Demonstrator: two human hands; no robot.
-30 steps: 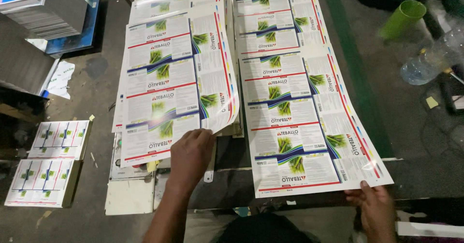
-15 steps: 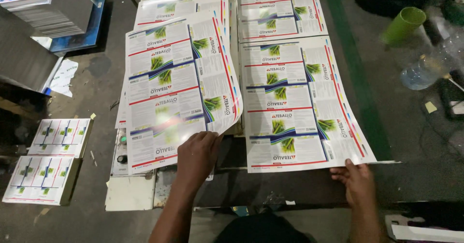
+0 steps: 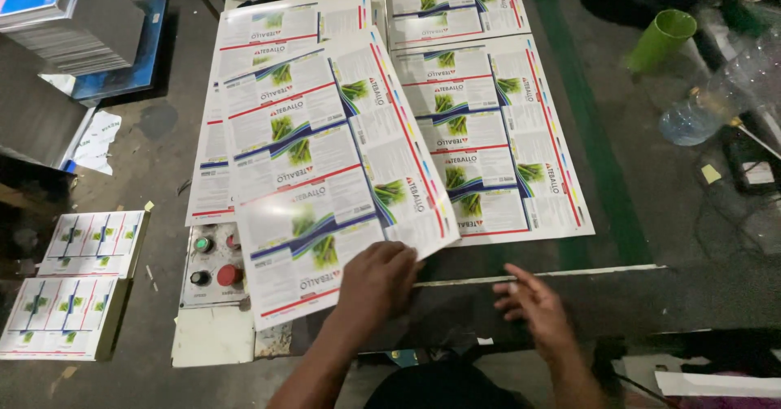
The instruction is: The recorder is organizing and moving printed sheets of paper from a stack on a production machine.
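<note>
While two small stacks of printed cards [image 3: 69, 295] lie at nine o'clock, the left hand [image 3: 376, 280] pinches the near edge of a glossy printed sheet [image 3: 325, 173] at centre, fingers curled on it, above a control panel with buttons [image 3: 213, 267]. At three o'clock another printed sheet [image 3: 496, 141] lies flat; the right hand [image 3: 533, 307] hovers near it, fingers spread, holding nothing.

Left hand [image 3: 378, 283] curled, pinching (knuckles up); right hand [image 3: 533, 307] open, fingers spread.

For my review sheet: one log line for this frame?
left hand: holds printed sheet | right hand: open, empty | second sheet: flat
</note>
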